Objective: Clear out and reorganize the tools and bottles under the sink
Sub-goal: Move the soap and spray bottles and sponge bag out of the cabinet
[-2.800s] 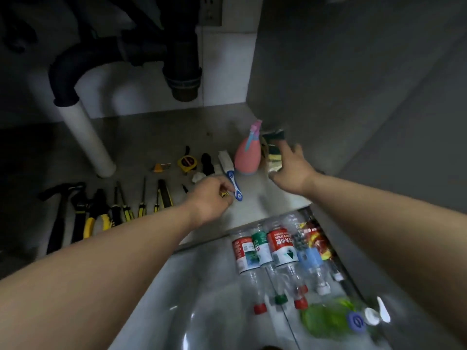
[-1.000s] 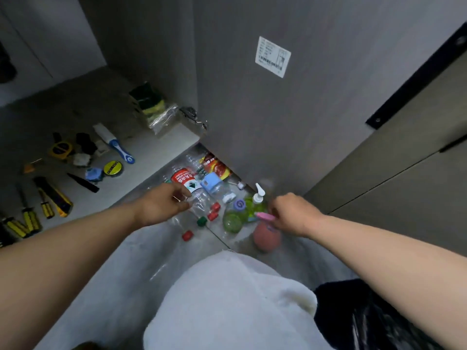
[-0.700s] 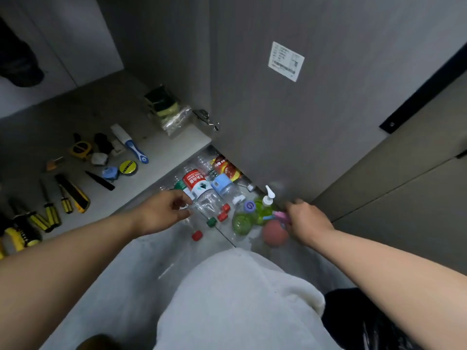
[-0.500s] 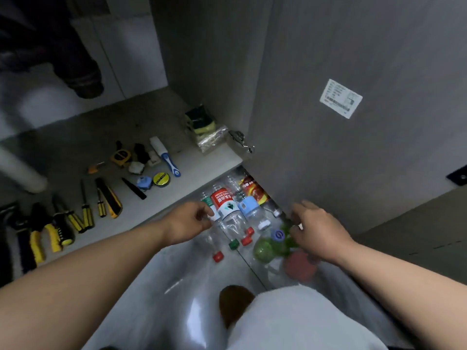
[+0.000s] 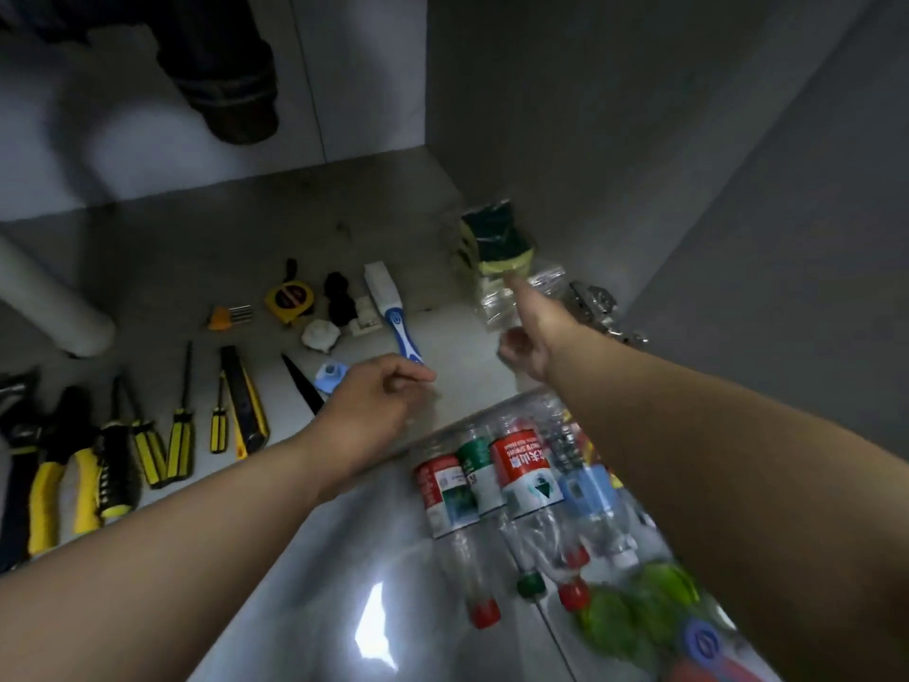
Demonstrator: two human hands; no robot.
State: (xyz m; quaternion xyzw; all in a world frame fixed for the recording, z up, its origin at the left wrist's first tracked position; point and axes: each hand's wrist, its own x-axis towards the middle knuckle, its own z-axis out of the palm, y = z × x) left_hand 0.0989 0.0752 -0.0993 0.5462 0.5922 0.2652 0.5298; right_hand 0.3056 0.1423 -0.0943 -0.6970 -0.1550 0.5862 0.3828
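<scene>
head view. landmark = blue-handled brush (image 5: 393,312), lying flat on the cabinet floor (image 5: 196,248) under the sink.

- left of the brush: tape measure (image 5: 289,300). further left and nearer me, utility knife (image 5: 243,406), screwdrivers (image 5: 179,435) and pliers (image 5: 59,465), all flat and side by side.
- right of the brush, in the back corner against the side wall: sponge pack (image 5: 497,243) in clear wrap.
- nearer me than the brush, past the cabinet edge on the room floor: plastic bottles (image 5: 521,475) on their sides, packed touching, caps toward me. green bottle (image 5: 634,617) further out again.

hands: apart. left hand (image 5: 374,406) hovers just by the brush's handle end, fingers loosely curled, nothing visible in it. right hand (image 5: 533,332) is right of the brush. its index finger (image 5: 516,292) is straight, at the lower edge of the pack's wrap, other fingers tucked. touching or just short, can't tell. it grips nothing.

judgement: tools look sorted and the bottles are out, so the sponge pack is probably next.

risks:
- a one-finger poke on slick wrap shoves the pack deeper into the corner instead of lifting it. it needs a proper pinch.
- grabbing loose film only could let the sponges slide out.
- the right forearm passes over the bottles. they're round and unrestrained, so a dropped elbow sets them rolling.
- door hinge (image 5: 597,307) sits right of the brush, just past the right hand: knuckle snag on pull-back.
- the left hand could knock the brush.
</scene>
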